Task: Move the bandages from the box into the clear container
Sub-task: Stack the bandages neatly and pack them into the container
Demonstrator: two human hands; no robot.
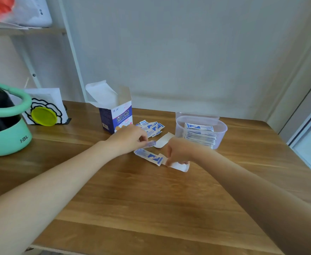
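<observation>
Flat paper-wrapped bandages, white with blue print, lay in three groups: a loose pile (152, 127) toward the counter's far edge just right of the box, a few strips (149, 157) nearer the middle, and a neat stack (200, 136) inside the clear container. The box (115, 115), a small upright blue-and-white carton, stood with its white flaps open. The clear container (201, 131) was a round translucent plastic tub toward the far right edge. The left hand (128, 139) reached in palm down, its fingers pinching one wrapped strip (150, 143). The right hand (178, 151) hovered knuckles up, fingers curled onto a white paper slip (180, 166) beside the middle strips. The counter (151, 199) was smooth striped wood. A mint-green and black appliance (4, 122) sat at the left edge.
</observation>
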